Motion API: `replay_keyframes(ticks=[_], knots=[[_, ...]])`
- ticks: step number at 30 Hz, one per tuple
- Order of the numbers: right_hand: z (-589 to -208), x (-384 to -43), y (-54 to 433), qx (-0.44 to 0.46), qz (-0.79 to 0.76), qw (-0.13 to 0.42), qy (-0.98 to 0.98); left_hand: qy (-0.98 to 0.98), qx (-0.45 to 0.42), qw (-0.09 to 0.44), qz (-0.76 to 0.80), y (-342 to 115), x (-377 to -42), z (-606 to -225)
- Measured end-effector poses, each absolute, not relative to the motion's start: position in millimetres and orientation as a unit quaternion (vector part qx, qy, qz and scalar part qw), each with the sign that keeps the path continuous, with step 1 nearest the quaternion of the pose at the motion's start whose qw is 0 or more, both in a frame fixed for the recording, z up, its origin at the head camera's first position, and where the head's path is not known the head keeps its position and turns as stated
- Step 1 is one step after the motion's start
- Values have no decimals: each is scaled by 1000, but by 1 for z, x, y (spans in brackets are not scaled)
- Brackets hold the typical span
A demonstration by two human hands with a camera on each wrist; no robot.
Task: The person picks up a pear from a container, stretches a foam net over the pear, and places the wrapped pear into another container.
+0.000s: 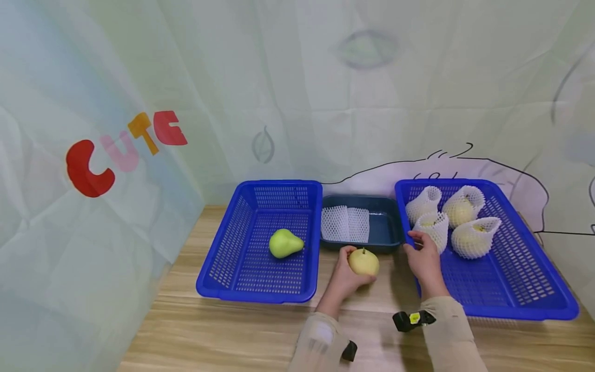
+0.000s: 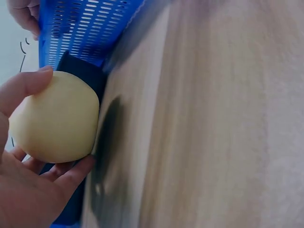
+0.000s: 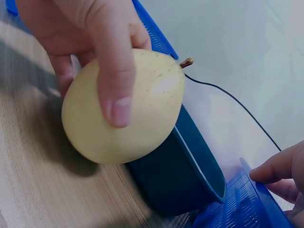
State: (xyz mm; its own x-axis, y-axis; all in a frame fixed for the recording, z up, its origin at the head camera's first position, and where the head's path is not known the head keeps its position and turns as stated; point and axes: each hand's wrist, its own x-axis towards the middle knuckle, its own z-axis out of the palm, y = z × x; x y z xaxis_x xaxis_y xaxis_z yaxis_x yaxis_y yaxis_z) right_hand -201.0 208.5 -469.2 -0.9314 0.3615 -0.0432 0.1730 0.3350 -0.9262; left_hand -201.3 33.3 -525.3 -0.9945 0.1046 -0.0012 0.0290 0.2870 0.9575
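My left hand (image 1: 347,276) grips a round, pale yellow pear (image 1: 364,262) just in front of the dark green tray (image 1: 387,248). In the right wrist view, the thumb lies across the pear's side and its brown stem points away. The pear's shadow falls on the table beside it. My right hand (image 1: 424,258) is at the near left side of the right blue basket (image 1: 516,311), its loosely bent fingertips right at the rim. Several pears (image 1: 475,238) in white foam nets sit in that basket, near this hand.
A green pear (image 1: 284,244) lies in the left blue basket (image 1: 260,296). White foam nets (image 1: 346,225) lie flat in the left part of the tray, between the two baskets. A printed cloth (image 1: 297,93) hangs behind the wooden table (image 1: 223,336).
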Motion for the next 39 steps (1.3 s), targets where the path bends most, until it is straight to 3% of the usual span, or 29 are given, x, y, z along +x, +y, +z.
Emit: replay_keyframes(ticks=[14, 23, 26, 30, 33, 36, 39], knots=[[-478, -204, 209, -148, 556, 128, -808, 818, 55, 45, 570, 34, -201, -536], [-468, -200, 204, -164, 554, 93, -811, 849, 69, 27, 524, 34, -198, -533], [-469, -201, 204, -164, 554, 91, -811, 883, 76, 26, 462, 31, -195, -519], [-470, -201, 204, -162, 558, 96, -809, 917, 106, 40, 384, 16, -187, -471], [-470, -203, 204, -156, 561, 102, -807, 927, 120, -4, 354, -3, -182, -441], [-469, -203, 205, -154, 560, 105, -807, 935, 94, -43, 340, -26, -183, -439], [-471, -202, 207, -154, 556, 103, -810, 931, 58, 20, 360, -44, -183, -452]])
